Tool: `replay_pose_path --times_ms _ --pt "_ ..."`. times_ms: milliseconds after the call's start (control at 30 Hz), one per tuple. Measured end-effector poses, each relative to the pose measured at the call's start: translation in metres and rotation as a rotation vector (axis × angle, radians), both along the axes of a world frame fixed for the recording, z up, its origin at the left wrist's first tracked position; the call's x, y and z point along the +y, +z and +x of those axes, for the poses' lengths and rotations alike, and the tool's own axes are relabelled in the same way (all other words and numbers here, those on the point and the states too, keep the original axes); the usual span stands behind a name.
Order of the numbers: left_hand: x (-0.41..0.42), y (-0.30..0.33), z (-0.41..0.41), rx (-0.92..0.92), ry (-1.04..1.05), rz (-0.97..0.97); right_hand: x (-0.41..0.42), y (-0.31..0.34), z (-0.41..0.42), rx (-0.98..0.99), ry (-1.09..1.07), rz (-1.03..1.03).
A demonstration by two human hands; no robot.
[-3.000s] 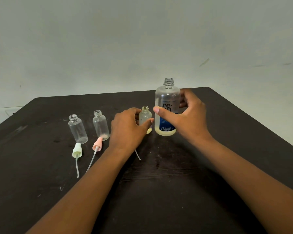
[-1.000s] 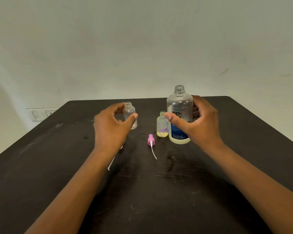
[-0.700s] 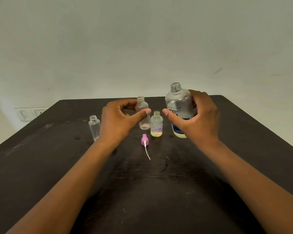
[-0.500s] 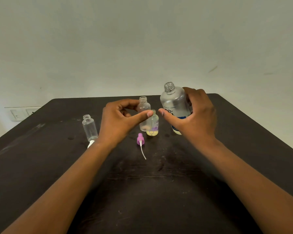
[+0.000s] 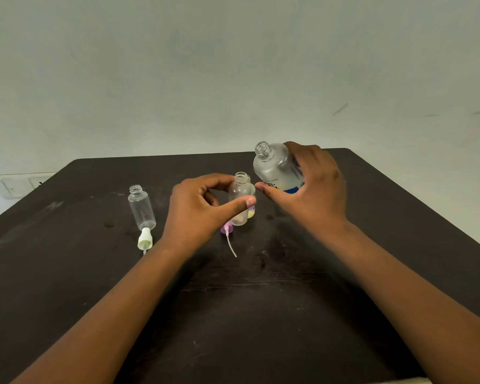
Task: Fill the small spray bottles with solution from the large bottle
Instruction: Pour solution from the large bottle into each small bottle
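My right hand (image 5: 313, 189) grips the large clear bottle (image 5: 275, 167), uncapped, lifted off the table and tilted left toward the small bottles. My left hand (image 5: 200, 209) holds a small frosted spray bottle (image 5: 240, 200) between thumb and fingers, open neck up. Just behind it stands another small bottle (image 5: 251, 213) with yellow liquid at its base, mostly hidden. A third small clear bottle (image 5: 141, 207) stands empty to the left.
A purple spray cap with its dip tube (image 5: 228, 231) lies in front of the held bottle. A white spray cap (image 5: 145, 239) lies before the left bottle. The dark table (image 5: 247, 314) ends at a pale wall with a wall socket (image 5: 17, 185).
My left hand has carried the small frosted bottle rightward, in front of the yellow-filled one. My right hand has lifted the large bottle and tipped its neck to the left.
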State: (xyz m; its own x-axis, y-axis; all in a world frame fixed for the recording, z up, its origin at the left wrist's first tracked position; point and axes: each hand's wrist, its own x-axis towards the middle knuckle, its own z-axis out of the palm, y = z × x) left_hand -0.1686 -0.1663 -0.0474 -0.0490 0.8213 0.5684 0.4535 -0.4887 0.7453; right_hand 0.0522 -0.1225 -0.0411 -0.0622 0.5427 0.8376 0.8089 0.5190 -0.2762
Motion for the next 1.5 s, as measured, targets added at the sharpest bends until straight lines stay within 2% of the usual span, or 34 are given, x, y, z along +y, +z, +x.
replay_pose_path --times_ms 233,1500 --pt "-0.0059 -0.0021 0.0083 0.051 0.034 0.05 0.0048 -0.0005 0.0051 -0.075 -0.029 0.012" --pt "-0.0049 -0.0056 0.0096 0.076 0.039 -0.062 0.0078 -0.0052 0.0039 -0.138 0.0 0.086"
